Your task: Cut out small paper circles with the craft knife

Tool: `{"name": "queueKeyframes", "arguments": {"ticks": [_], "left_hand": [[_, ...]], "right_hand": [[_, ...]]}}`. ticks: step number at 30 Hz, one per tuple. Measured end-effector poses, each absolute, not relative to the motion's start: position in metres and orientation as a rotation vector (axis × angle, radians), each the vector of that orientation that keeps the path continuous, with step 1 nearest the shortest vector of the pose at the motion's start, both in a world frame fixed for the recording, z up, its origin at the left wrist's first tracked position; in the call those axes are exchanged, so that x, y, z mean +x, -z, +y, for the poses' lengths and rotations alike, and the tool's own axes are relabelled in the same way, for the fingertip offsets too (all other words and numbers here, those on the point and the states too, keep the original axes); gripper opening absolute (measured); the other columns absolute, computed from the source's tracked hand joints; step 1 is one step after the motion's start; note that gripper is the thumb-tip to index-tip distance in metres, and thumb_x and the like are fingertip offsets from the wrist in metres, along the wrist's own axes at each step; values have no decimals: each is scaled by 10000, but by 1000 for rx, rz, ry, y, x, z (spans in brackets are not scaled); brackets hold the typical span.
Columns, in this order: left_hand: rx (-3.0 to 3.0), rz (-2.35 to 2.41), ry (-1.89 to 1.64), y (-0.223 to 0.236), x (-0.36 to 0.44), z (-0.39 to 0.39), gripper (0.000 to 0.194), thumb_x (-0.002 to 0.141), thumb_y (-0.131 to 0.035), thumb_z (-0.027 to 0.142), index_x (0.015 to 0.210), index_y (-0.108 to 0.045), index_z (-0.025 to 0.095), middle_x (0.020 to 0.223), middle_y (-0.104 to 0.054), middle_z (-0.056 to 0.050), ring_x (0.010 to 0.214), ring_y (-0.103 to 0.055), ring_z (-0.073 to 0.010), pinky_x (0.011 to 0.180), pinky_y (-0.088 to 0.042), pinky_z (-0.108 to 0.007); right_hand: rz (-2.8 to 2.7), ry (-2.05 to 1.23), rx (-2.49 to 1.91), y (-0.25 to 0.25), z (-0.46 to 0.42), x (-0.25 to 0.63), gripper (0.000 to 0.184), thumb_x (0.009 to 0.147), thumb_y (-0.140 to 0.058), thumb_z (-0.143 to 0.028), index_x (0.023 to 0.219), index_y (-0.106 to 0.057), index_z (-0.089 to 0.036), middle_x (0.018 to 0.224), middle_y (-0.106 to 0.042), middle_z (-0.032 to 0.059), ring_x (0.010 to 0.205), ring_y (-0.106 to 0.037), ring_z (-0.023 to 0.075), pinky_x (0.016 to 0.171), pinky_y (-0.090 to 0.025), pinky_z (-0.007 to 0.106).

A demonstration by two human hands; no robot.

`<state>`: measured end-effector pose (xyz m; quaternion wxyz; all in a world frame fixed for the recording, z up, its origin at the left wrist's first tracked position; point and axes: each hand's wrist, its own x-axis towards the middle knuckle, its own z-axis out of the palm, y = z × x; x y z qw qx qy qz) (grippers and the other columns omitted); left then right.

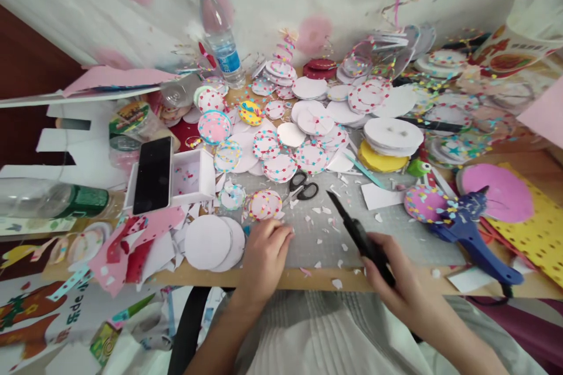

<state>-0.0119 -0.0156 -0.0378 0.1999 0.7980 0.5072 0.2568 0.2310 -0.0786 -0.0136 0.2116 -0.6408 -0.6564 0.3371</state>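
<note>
My right hand (398, 281) grips a black utility knife (358, 234) over the cutting mat's front edge. Its dark blade points up and left. My left hand (266, 258) rests on the grey cutting mat (316, 246), fingers curled together; whatever is under them, if anything, is hidden. Just beyond its fingertips lies a round paper disc with red and yellow dots (264, 205). Black-handled scissors (303, 187) lie farther back. To the left of this hand are plain white paper discs (209, 241), overlapping. Small white paper scraps are scattered over the mat.
A blue glue gun (477, 240) lies at the right, its tip against a dotted disc. Many decorated discs and a water bottle (222, 41) crowd the back. At the left are a phone (153, 176) on a white box (204, 173) and pink paper offcuts (108, 261).
</note>
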Motion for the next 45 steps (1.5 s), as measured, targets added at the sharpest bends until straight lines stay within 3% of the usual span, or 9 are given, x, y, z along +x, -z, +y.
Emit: {"name": "queueKeyframes", "arguments": {"ticks": [4,7,14,21,29,33,39,45], "left_hand": [[2222,1420,-750,40,-16,-19,144,910,-566,158,993,-684,154,835,-619,-60,792,-585,-182,725,-500,-313],[2229,1413,-738,42,-18,-19,157,913,-567,173,1004,-694,154,827,-614,-61,779,-579,-176,713,-495,-305],[2247,1418,-763,46,-21,-20,169,912,-575,186,1027,-697,158,828,-615,-62,779,-580,-174,714,-488,-308],[2179,1412,-857,47,-19,-20,125,881,-613,159,979,-690,168,855,-623,-62,808,-599,-177,741,-496,-314],[1436,1213,-1046,25,-13,-20,108,796,-707,147,879,-662,199,958,-669,-46,910,-650,-160,773,-542,-261],[1091,1117,-1072,21,-9,-20,116,764,-736,134,819,-650,189,892,-706,-29,857,-686,-146,774,-566,-245],[1242,1169,-1110,20,-10,-16,113,785,-716,135,865,-656,187,861,-672,-19,773,-641,-111,740,-549,-218],[1428,1168,-1078,19,-15,-11,100,832,-670,185,931,-687,188,891,-639,-49,750,-606,-125,715,-549,-262]], "right_hand": [[-1948,-1097,-1653,11,-89,216,407,981,-381,-279,1379,-301,-245,1072,-681,95,901,-700,217,733,-556,319],[-2042,-1119,-1585,14,-96,207,519,980,-362,-223,1475,-216,-282,1275,-620,113,1128,-633,220,901,-525,360],[-2026,-1150,-1628,16,-101,201,528,975,-363,-221,1485,-250,-297,1174,-673,70,1083,-657,194,880,-544,319],[-1930,-1194,-1679,17,-100,201,509,975,-388,-239,1463,-266,-320,1349,-591,56,1186,-595,175,954,-492,300],[-1764,-1271,-1747,21,-99,203,426,993,-368,-316,1410,-292,-275,1228,-633,94,1035,-651,194,876,-511,323],[-1690,-1308,-1737,21,-96,203,410,994,-374,-343,1393,-309,-268,1117,-647,76,1113,-611,216,907,-499,345],[-1660,-1319,-1715,22,-92,202,384,1000,-363,-352,1370,-329,-254,1055,-634,80,1157,-582,236,938,-485,387],[-1652,-1299,-1698,20,-89,202,379,993,-370,-341,1359,-362,-242,1001,-651,72,1138,-595,246,931,-492,393]]}}
